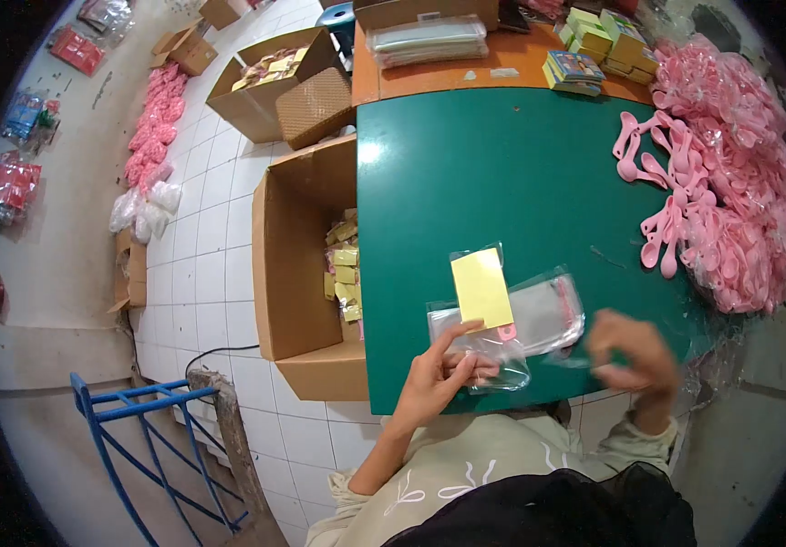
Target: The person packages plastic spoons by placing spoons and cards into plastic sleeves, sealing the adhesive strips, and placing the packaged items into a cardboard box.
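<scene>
My left hand (pixel 443 369) pinches the lower end of a clear plastic bag (pixel 493 372) near the table's front edge. Inside or against that bag is a yellow card (pixel 481 289), with a bit of a pink spoon (pixel 507 333) showing at its lower right corner. Under them lies a stack of clear plastic bags (pixel 548 314). My right hand (pixel 630 351) is raised to the right of the stack, smeared by motion, so its fingers cannot be made out.
Loose pink spoons (pixel 676 173) and a heap of bagged spoons (pixel 739 201) lie on the green table's (pixel 493 173) right side. Card stacks (pixel 573 73) stand at the back. An open carton (pixel 306 273) of packed yellow items adjoins the left edge.
</scene>
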{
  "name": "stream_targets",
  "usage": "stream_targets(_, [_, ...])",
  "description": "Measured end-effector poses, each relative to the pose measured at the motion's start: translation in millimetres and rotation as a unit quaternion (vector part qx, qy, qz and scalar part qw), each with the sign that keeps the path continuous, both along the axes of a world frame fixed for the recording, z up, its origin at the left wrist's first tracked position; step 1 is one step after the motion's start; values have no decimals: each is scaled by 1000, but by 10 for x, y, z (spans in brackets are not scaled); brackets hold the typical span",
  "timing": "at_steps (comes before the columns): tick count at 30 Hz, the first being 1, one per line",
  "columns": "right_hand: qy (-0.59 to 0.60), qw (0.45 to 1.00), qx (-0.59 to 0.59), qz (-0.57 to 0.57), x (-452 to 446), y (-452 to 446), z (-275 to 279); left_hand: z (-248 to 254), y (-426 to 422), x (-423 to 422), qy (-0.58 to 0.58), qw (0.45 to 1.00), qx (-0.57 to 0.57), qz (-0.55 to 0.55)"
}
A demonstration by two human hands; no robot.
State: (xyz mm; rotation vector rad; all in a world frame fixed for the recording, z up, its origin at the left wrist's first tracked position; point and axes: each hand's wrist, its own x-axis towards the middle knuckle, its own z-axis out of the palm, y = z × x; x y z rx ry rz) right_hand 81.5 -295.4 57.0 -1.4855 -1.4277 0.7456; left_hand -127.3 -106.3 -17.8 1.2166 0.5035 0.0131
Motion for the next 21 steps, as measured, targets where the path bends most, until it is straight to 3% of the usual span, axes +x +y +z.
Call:
stream_targets(3, [61, 987, 121, -82, 776, -924, 230, 15, 34, -40, 18, 998, 36, -42])
stream_targets(5, [4, 956, 123, -265, 1444, -1713, 306, -59, 28, -69, -1, 999, 13, -41])
stream_targets(6, [-99, 907, 38, -407, 1814, -2122, 326, -100, 7, -92, -10, 999, -1, -38])
stream_targets(7, [-243, 803, -119, -531, 2114, -2430, 417, -120, -10, -98, -12, 999, -12, -33])
stream_targets(8, [-349, 667, -285, -593, 2327, -2782, 491, -120, -11, -108, -12, 999, -8, -37])
stream_targets(9, [-396, 568, -383, -612, 2348, -2900, 552, -115, -16, -117, -11, 999, -4, -37])
stream_targets(10, [-427, 539, -385, -616, 2136, -2752, 614, -114, -34, -98, -12, 999, -1, -32])
stream_targets(12, [-531, 580, -226, -574, 1487, -1952, 455, -60, -51, -87, -18, 999, -21, -30])
stream_targets(15, [-395, 835, -106, -368, 257, -448, 161, 62, -56, -54, -27, 997, -64, -32])
stream_targets(16, [-281, 926, -97, -232, 7, -139, 140, 92, -66, -57, -32, 996, -81, -31])
stream_targets(17, [-174, 960, -97, -198, -232, 31, -112, 104, -69, -75, -47, 994, -92, -37])
stream_targets(21, [-95, 984, -15, -147, -650, 307, -624, 180, -85, -178, -78, 986, -145, -41])
